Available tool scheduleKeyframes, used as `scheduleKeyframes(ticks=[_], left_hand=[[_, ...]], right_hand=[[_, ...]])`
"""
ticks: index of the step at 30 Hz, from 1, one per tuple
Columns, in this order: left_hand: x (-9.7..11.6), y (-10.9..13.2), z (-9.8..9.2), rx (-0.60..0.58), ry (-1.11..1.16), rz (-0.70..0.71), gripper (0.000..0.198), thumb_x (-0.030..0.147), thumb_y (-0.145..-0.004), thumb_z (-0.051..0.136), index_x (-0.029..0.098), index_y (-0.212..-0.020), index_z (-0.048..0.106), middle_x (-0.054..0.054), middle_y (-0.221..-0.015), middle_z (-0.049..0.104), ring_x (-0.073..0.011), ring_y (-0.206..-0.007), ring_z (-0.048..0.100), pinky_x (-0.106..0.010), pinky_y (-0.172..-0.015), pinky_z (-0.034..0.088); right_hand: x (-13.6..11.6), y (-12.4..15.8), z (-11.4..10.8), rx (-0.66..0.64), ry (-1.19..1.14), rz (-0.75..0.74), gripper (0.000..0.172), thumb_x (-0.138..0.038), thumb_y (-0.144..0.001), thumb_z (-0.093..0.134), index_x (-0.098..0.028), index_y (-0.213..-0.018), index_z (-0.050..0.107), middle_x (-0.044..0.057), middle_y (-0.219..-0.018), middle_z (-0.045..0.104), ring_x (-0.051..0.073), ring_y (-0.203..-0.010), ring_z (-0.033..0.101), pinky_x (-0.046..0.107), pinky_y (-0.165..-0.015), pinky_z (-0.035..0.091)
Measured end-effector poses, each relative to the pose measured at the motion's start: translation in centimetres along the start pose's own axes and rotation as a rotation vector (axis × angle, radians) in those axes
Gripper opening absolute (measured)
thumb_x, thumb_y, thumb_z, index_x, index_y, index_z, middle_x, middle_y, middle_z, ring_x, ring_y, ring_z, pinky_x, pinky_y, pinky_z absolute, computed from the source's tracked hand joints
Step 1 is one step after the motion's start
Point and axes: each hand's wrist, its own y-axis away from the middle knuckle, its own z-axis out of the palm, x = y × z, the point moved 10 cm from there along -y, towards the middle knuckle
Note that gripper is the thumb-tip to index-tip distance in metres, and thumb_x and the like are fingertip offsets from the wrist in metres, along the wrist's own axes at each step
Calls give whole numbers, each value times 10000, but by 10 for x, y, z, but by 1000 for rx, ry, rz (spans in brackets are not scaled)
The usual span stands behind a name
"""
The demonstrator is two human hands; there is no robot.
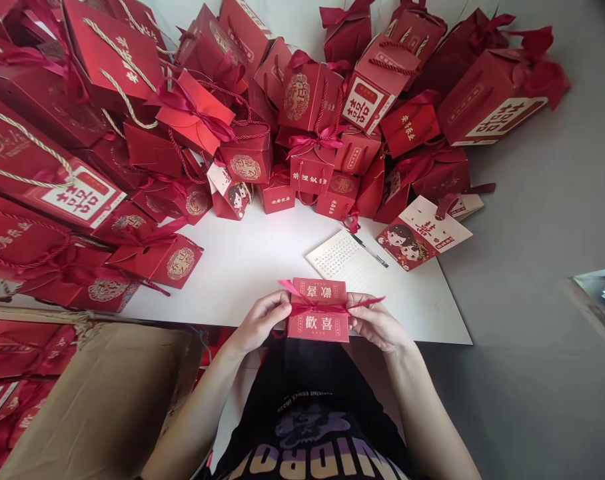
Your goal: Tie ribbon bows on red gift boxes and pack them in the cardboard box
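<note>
A small red gift box (318,329) with pale Chinese lettering is held level at the table's front edge, close to my body. Across its top runs a dark pink ribbon (316,307), knotted in the middle with its ends sticking out to both sides. My left hand (262,317) grips the box's left side, thumb by the ribbon. On the right side, my right hand (377,322) is closed on the box near the other ribbon end. The undersides of the box and some fingertips are hidden.
Many red gift boxes (312,97) with ribbons and cord handles crowd the back and left of the white table (252,247). A written notebook (340,257), a pen (370,249) and a printed card box (422,233) lie ahead. A cardboard carton (102,393) stands lower left.
</note>
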Motion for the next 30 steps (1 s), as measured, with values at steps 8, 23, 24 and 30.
scheduleKeyframes(ticks=[8,23,24,30], left_hand=[[22,4,-6,-29,-108,97,259,426,-764,582,178,-829,544,-2,-704,492,-127,-615,470,-262,-569,405],[72,-30,13,-28,-399,196,239,371,-828,509,169,-701,500,8,-728,539,-134,-730,546,-259,-720,446],[72,-32,14,-9,-406,166,241,369,-822,508,172,-685,485,22,-694,522,-122,-679,531,-249,-687,440],[66,-40,11,126,-365,80,221,331,-775,519,177,-630,456,48,-624,496,-104,-584,489,-235,-614,413]], right_hand=[[-34,17,-6,17,351,-275,310,-390,-647,759,-196,-742,538,-24,-674,489,110,-608,472,244,-579,405],[-94,11,26,123,538,-551,220,-410,-760,654,-195,-720,633,50,-837,649,189,-810,594,321,-734,470],[-92,4,26,129,517,-512,229,-417,-761,648,-191,-733,630,40,-794,651,178,-762,597,310,-702,473],[-77,-27,21,118,328,-314,278,-419,-662,723,-173,-717,607,-16,-668,625,119,-588,563,247,-571,435]])
